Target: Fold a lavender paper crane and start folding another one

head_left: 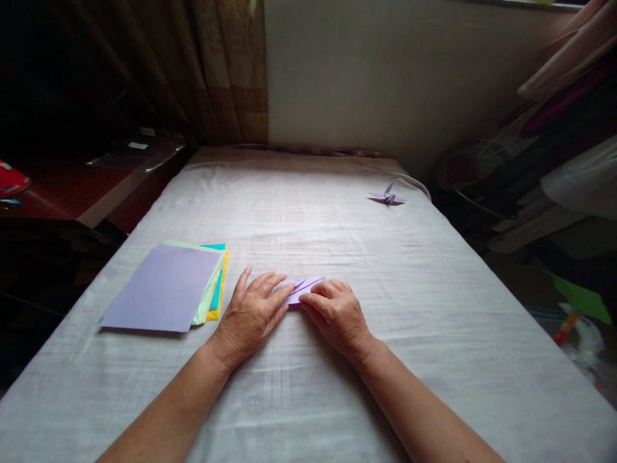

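A folded piece of purple paper lies on the white cloth between my hands, with creased flaps on top. My left hand rests flat with its fingers spread, fingertips touching the paper's left end. On the right, my right hand pinches the paper's near right edge between thumb and forefinger, its other fingers curled. Both hands cover parts of the paper's ends. To the left sits a stack of square paper sheets, purple on top, with green, blue and yellow edges showing beneath.
A folded purple paper crane stands at the far right of the cloth-covered surface. Beyond the left edge is a dark red wooden table with a clear plastic sleeve. Hanging clothes and a green sheet are off to the right.
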Tool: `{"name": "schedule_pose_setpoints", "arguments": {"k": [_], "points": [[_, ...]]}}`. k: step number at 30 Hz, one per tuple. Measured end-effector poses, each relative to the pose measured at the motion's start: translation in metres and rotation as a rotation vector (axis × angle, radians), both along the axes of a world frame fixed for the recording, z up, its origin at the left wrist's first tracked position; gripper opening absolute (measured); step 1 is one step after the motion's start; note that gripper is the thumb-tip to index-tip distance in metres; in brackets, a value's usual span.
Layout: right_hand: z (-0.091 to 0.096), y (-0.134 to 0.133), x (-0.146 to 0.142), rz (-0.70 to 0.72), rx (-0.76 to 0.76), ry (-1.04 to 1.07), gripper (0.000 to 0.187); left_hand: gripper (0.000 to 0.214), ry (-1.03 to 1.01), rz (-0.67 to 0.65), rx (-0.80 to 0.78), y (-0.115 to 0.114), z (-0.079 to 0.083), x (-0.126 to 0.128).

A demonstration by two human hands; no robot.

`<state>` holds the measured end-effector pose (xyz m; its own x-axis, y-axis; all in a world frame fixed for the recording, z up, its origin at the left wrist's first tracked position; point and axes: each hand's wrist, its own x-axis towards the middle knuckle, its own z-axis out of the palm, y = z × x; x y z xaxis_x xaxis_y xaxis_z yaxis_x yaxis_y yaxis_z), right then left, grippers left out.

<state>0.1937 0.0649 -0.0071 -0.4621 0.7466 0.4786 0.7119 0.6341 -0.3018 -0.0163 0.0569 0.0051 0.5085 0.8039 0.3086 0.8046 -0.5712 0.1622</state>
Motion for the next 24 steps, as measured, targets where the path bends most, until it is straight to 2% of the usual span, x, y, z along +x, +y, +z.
{"name": "schedule_pose_setpoints", "arguments": {"k": [3,9,16,24], "points": [[0.002,-0.004,-0.005,0.021,-0.012,-0.014,0.017,0.026,-0.024,-0.023,0.028,0.000,0.001,-0.001],[0.000,-0.008,-0.004,0.004,-0.082,0.003,0.011,0.028,-0.027,-0.082,-0.028,-0.001,0.001,-0.001],[-0.004,-0.008,0.000,-0.039,-0.137,0.061,0.011,0.025,-0.017,-0.049,-0.019,-0.003,0.001,0.003],[-0.005,-0.005,-0.001,-0.054,-0.230,0.104,0.014,0.019,-0.149,0.037,-0.068,-0.005,-0.004,0.010]]}}
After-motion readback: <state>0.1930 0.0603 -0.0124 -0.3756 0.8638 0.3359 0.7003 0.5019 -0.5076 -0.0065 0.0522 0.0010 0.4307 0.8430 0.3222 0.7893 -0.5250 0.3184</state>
